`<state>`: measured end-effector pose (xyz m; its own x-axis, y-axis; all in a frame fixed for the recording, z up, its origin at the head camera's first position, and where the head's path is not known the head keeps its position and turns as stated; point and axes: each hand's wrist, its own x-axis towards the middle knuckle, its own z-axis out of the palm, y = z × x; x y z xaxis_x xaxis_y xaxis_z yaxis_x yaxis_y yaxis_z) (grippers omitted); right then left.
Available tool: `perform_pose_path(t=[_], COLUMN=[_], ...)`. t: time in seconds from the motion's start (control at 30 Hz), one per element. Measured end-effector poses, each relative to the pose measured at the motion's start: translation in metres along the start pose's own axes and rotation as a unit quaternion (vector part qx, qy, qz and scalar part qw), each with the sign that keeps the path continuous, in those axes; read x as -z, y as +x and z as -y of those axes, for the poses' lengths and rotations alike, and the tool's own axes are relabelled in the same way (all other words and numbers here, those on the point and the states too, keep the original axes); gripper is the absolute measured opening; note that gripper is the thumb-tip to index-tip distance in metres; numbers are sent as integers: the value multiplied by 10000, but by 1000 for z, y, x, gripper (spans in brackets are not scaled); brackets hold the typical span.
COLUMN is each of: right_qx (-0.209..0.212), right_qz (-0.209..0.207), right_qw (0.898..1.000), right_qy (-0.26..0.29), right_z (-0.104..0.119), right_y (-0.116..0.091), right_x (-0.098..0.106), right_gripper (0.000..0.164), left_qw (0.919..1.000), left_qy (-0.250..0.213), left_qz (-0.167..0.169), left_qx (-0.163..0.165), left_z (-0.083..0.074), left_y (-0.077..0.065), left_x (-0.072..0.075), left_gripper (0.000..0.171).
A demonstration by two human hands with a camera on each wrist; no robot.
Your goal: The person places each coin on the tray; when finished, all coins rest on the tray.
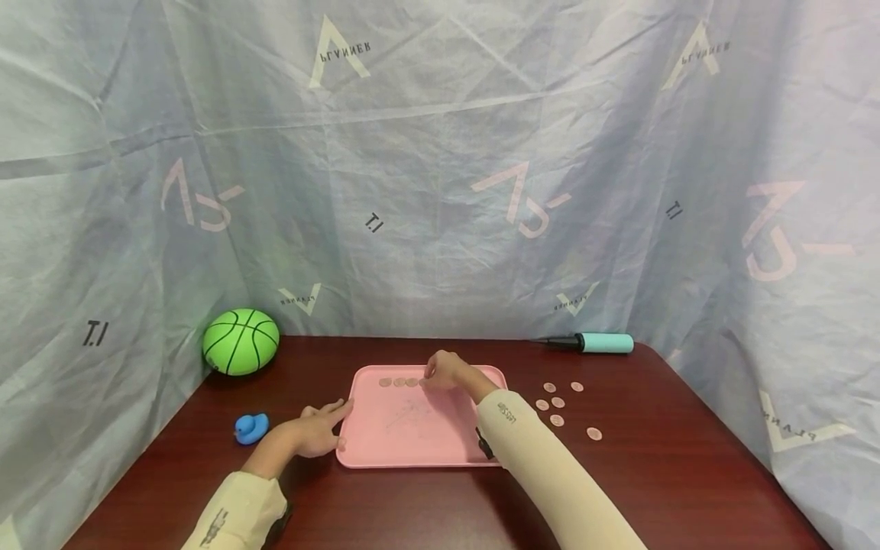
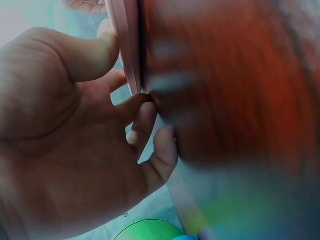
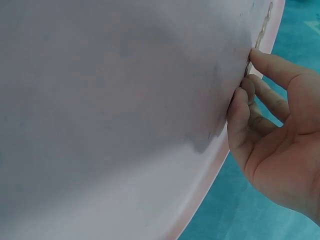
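A pink tray (image 1: 412,451) lies on the table, with a row of round copper-coloured coins (image 1: 399,382) along its far side. My right hand (image 1: 448,371) is at the right end of that row, its thumb and fingertips pinching a coin (image 3: 247,67) against the tray floor. That coin is mostly covered by the fingers. At the tray's left edge, my left hand (image 1: 318,430) touches the rim with thumb and forefinger spread apart. In the left wrist view, the other fingers of the left hand (image 2: 90,115) bend loosely beside the rim.
Several loose coins (image 1: 557,402) lie on the dark red table (image 1: 660,489) right of the tray. A blue rubber duck (image 1: 251,428) sits left of my left hand. At the back are a green basketball (image 1: 241,341) and a turquoise hand pump (image 1: 605,343). Grey cloth (image 1: 440,275) hangs around the table.
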<state>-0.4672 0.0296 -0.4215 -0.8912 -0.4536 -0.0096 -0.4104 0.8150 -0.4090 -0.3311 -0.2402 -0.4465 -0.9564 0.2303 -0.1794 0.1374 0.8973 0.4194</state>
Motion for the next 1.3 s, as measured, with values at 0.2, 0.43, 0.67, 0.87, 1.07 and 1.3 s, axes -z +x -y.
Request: perform_pose_path(t=[0.2,0.43,0.67,0.87,1.07,1.3], right_qx=[31,-84,-24,423,711,687], right_qz=[-70,-54,-21,122,163,-167], right_qw=[10000,9997,9980,9977,9947,9904], right_qy=[20,206,636,520,728,1186], right_z=[-3,-10,-16,-17,-20,-37], right_y=[-1,-4,-12,-22,-37,-58], right_x=[-1,1,9,19,32,45], right_gripper=[15,24,22,20,27,34], left_qw=[10000,10000,10000,9999,9998,9998], left_qy=[-17,-8,1,67,124,135], left_qz=[2,24,17,55,140,146], left_qx=[-33,1,40,52,-5,-93], left_z=[1,-1,-3,0,-5,-2], left_y=[1,0,-1,1,-4,-3], left_x=[-3,-3,-2,-2,4,2], left_gripper=[74,73,74,75,73,73])
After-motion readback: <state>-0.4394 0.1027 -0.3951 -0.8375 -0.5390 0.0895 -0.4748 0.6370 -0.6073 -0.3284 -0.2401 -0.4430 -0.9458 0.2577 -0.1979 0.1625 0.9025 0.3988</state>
